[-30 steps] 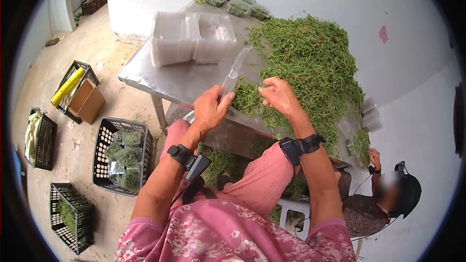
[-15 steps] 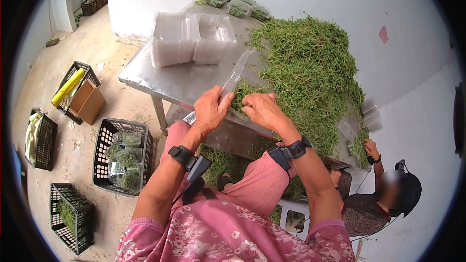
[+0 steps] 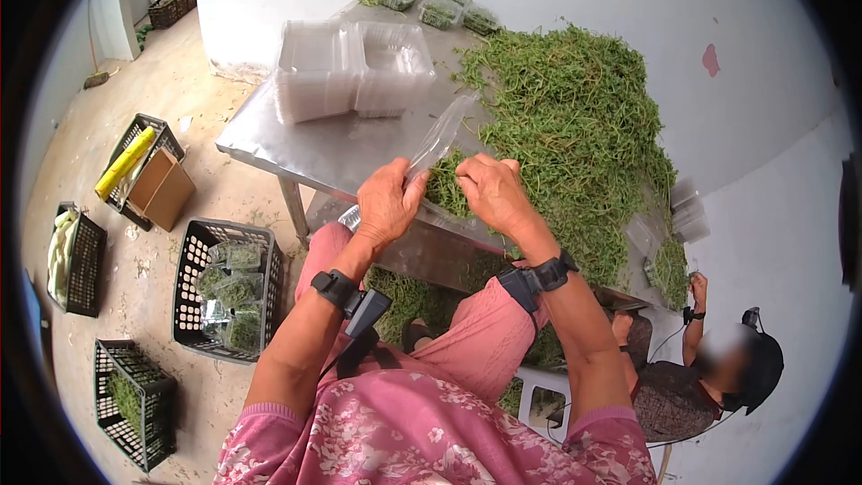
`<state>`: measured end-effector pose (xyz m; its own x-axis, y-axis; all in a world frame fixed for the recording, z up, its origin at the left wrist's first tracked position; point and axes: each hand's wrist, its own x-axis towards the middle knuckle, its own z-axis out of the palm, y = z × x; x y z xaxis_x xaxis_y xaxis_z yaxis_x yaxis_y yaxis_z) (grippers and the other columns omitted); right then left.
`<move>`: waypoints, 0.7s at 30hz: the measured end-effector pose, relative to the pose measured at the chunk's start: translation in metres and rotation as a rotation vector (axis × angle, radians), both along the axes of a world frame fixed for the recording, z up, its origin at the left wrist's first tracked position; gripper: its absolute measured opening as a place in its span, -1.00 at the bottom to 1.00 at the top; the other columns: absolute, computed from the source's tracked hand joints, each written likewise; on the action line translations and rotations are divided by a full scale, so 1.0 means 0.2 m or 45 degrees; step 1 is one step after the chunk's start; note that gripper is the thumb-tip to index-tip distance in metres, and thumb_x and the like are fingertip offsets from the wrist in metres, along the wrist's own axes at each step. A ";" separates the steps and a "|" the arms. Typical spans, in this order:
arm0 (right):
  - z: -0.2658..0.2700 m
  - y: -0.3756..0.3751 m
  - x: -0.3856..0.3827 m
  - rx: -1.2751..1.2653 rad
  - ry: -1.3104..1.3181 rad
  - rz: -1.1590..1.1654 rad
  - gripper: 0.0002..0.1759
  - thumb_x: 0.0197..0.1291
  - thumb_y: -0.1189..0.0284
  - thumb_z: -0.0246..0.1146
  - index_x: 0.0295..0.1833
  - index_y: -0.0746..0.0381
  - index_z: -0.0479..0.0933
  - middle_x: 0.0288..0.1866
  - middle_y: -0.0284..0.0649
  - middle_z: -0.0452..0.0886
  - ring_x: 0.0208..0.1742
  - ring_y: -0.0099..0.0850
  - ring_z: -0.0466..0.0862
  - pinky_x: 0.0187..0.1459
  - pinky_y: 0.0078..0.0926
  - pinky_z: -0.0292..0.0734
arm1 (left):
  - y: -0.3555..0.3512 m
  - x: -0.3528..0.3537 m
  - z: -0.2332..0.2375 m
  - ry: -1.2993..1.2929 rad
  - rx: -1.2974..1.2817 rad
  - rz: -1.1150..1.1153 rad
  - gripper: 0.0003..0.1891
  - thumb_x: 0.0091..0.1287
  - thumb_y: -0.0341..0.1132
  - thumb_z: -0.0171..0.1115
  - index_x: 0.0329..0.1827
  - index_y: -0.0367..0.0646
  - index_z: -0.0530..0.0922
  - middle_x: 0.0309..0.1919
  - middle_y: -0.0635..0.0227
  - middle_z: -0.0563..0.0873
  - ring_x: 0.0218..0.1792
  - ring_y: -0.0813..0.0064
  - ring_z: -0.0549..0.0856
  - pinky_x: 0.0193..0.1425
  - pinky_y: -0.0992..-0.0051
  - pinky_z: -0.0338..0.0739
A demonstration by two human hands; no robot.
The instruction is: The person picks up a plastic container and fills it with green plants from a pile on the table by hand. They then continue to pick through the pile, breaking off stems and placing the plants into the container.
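Observation:
My left hand (image 3: pixel 388 202) grips the side of a clear plastic clamshell box (image 3: pixel 442 133) at the table's near edge, thumb and fingers closed on it. The box's lid is tilted up and away from me. Green leafy stems (image 3: pixel 447 187) lie in the box between my hands. Just right of these greens is my right hand (image 3: pixel 492 193), its fingers curled in; what they hold, if anything, is hidden. A large heap of the same greens (image 3: pixel 566 126) spreads over the table behind my right hand.
Stacked empty clamshells (image 3: pixel 314 72) stand on the metal table (image 3: pixel 256 139); filled boxes (image 3: pixel 440 11) sit at its far end. A black crate (image 3: pixel 184 305) with filled boxes is on the floor at left, near other crates. A co-worker (image 3: pixel 691 386) sits at right.
My right hand has shifted slightly up and to the right, showing more of the greens. My left hand stays on the box. The co-worker's raised hand has moved away from the greens.

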<state>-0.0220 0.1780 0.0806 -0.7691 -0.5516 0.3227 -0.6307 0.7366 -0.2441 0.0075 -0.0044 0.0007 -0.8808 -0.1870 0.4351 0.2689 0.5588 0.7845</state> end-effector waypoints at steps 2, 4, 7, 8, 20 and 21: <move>-0.02 -0.01 0.02 0.218 -0.017 0.022 -0.89 0.15 0.43 0.27 -0.22 0.20 0.61 -0.26 -0.19 0.62 -0.13 -0.18 0.59 0.01 -0.24 0.24 | 0.00 0.00 0.00 -0.008 -0.001 0.001 -0.63 0.32 -0.03 0.20 -0.33 -0.21 0.46 -0.44 0.08 0.60 -0.29 -0.05 0.60 -0.22 0.09 0.45; -0.04 -0.02 0.01 0.317 -0.030 0.019 -0.89 0.15 0.44 0.27 -0.22 0.20 0.62 -0.28 -0.20 0.61 -0.12 -0.19 0.59 0.00 -0.24 0.22 | 0.00 -0.01 0.00 0.002 -0.012 0.003 -0.64 0.32 -0.04 0.20 -0.34 -0.21 0.46 -0.44 0.08 0.60 -0.29 -0.05 0.60 -0.22 0.09 0.45; -0.05 -0.02 -0.01 0.282 -0.029 -0.017 -0.91 0.14 0.45 0.27 -0.23 0.20 0.61 -0.30 -0.20 0.60 -0.12 -0.20 0.59 -0.01 -0.21 0.21 | 0.00 -0.01 0.00 0.039 -0.002 -0.006 -0.64 0.36 -0.04 0.16 -0.32 -0.21 0.44 -0.46 0.07 0.57 -0.32 -0.05 0.58 -0.25 0.10 0.43; -0.05 -0.02 -0.01 0.264 -0.023 -0.020 -0.91 0.13 0.45 0.27 -0.23 0.19 0.61 -0.31 -0.20 0.60 -0.13 -0.19 0.58 -0.01 -0.21 0.21 | 0.00 -0.01 0.00 0.054 0.006 -0.012 -0.64 0.39 -0.04 0.14 -0.31 -0.21 0.44 -0.47 0.07 0.56 -0.34 -0.05 0.57 -0.27 0.11 0.42; -0.06 0.00 -0.03 0.190 -0.016 -0.049 -0.97 0.13 0.45 0.27 -0.33 0.16 0.60 -0.32 -0.20 0.61 -0.13 -0.18 0.60 0.02 -0.17 0.24 | 0.00 -0.01 0.01 -0.004 -0.007 0.001 -0.66 0.30 -0.08 0.19 -0.36 -0.23 0.45 -0.42 0.05 0.60 -0.28 -0.06 0.59 -0.19 0.08 0.44; -0.06 0.00 -0.02 0.187 0.001 -0.041 -0.97 0.13 0.46 0.27 -0.32 0.16 0.60 -0.32 -0.20 0.61 -0.12 -0.18 0.60 0.02 -0.17 0.24 | 0.00 -0.01 0.01 -0.005 -0.007 0.003 -0.66 0.30 -0.09 0.19 -0.36 -0.23 0.46 -0.42 0.04 0.60 -0.27 -0.06 0.59 -0.19 0.08 0.44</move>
